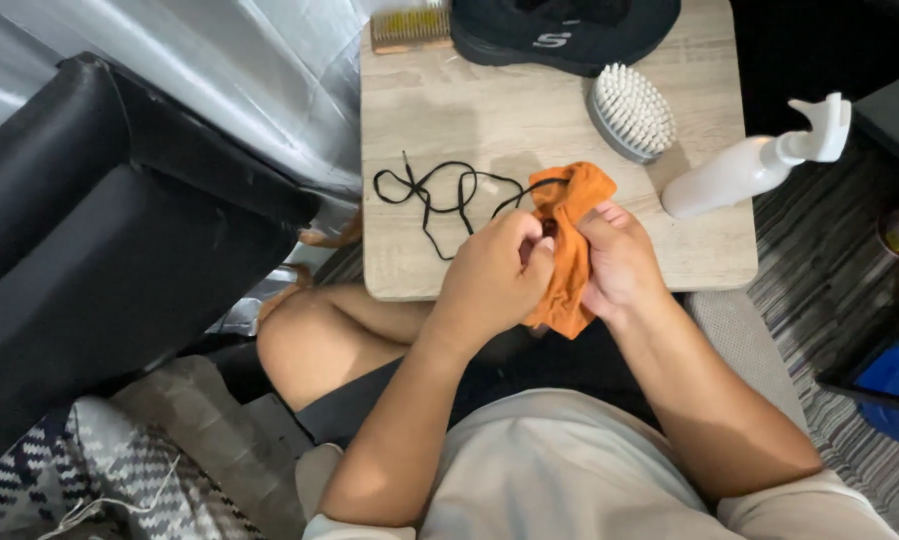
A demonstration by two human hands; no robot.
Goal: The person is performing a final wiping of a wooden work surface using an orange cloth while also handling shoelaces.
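Cloth (567, 250), orange, is hanging over the table (490, 110) front edge | left hand (492, 275) and right hand (620, 262) are both clamping it, close together | black lace (432, 192) is trailing from the cloth across the table | brush (631, 112) is lying beyond the cloth.

Bare pale wooden counter (490, 110) left and centre, where we could pass; looped black shoelace (440, 195) crosses it. Obstacles we note: black shoe (570, 35) behind, white bristle brush (632, 112), fallen white spray bottle (740, 170) right.
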